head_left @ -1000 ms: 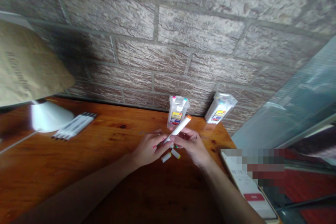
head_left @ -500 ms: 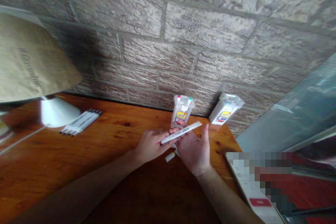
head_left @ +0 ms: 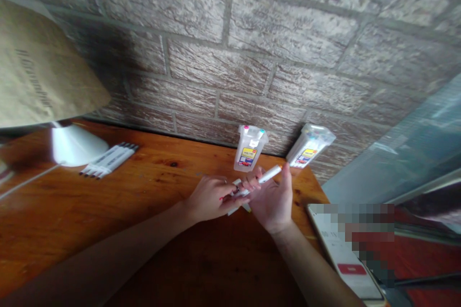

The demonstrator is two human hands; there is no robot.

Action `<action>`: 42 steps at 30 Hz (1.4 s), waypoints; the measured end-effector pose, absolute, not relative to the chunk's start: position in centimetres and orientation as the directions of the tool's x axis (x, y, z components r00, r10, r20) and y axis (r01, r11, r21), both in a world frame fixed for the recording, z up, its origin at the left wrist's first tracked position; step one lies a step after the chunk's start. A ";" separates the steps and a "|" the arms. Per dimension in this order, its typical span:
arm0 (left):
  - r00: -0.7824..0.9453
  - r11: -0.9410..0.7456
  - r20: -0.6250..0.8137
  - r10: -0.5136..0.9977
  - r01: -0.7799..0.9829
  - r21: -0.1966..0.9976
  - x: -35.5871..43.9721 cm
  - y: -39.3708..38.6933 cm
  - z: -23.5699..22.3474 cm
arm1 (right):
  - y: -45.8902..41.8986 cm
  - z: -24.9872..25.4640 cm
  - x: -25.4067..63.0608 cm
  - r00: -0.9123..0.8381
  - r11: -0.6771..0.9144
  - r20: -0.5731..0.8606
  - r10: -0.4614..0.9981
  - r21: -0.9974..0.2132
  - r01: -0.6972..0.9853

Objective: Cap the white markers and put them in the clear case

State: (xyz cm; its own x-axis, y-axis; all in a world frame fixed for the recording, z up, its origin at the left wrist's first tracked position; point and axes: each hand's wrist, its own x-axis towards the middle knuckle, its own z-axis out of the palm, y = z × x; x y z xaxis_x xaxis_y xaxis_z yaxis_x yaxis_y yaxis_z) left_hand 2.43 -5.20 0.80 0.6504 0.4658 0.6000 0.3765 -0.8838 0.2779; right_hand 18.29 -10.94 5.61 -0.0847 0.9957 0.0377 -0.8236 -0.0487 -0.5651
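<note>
A white marker (head_left: 270, 173) with an orange end slants up to the right between my two hands. My left hand (head_left: 208, 200) pinches its lower end, the tip there being hidden by the fingers. Palm up, my right hand (head_left: 274, 205) has its fingers curled over the marker's middle while its thumb stands away to the right. Partly covered by the hands, more white markers lie on the wooden table (head_left: 154, 211), one showing a yellow end (head_left: 248, 207). Just behind the hands stands a clear plastic marker case (head_left: 248, 151) holding pink-ended and blue-ended markers.
Another clear case (head_left: 310, 146) with markers stands at the back right against the stone-block wall (head_left: 252, 67). Several dark-ended white markers (head_left: 110, 159) lie side by side by the lamp (head_left: 77, 146) on the left. A tablet-like screen (head_left: 345, 254) is at the right edge.
The right fingers have curled over the marker, which lay across them before. The left hand has shifted slightly right along it. The view has tipped a little.
</note>
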 end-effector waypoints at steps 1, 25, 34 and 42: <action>0.652 -0.886 0.600 0.464 0.357 0.297 2.4 -5.2 0.9 | -11.0 5.7 18.4 -0.080 -0.034 0.056 0.995 -0.569 -0.822; 0.584 -0.842 0.609 0.537 0.331 0.425 2.3 -5.1 1.3 | -11.9 6.5 19.4 -0.151 0.005 0.169 0.974 -0.682 -0.732; 0.582 -0.865 0.641 0.500 0.305 0.398 2.2 -5.2 1.8 | -12.1 6.8 19.1 -0.113 0.038 0.170 0.979 -0.693 -0.720; 0.623 -0.859 0.604 0.496 0.250 0.447 2.1 -5.0 1.1 | -10.9 5.6 19.5 -0.063 0.001 0.072 0.995 -0.664 -0.747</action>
State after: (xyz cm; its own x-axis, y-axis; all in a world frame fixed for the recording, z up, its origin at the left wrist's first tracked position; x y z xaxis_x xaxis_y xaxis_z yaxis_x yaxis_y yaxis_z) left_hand 2.11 -5.01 1.15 0.6232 0.4964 0.6043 0.2502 -0.8586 0.4474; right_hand 19.47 -10.87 5.62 -0.0626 0.9955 0.0718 -0.7473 0.0009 -0.6644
